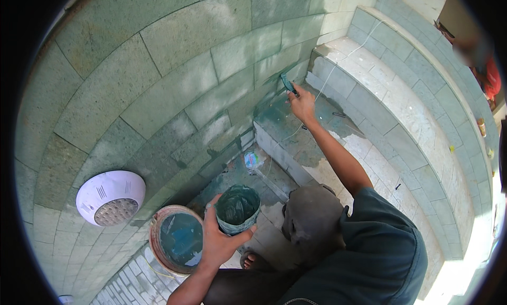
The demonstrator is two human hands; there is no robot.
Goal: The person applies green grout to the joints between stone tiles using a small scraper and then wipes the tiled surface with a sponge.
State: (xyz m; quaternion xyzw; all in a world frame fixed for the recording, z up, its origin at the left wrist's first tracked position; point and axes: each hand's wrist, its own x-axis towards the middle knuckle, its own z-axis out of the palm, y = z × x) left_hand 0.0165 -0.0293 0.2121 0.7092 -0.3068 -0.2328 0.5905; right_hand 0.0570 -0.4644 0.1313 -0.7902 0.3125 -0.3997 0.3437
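Two holds we record: right hand (pixel 302 105), upper centre, pinches a scraper (pixel 287 82) slanting up-left toward the wall (pixel 235 57); left hand (pixel 219 242) clasps a tub (pixel 237 206), lower centre.

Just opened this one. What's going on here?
A person's left hand holds up a cup smeared inside with green paste. Their right hand is stretched forward, gripping a small tool coated in green, close to the foot of the tiled wall; whether it touches is hard to tell. A bucket stands beside the left hand, and a round light is on the wall.
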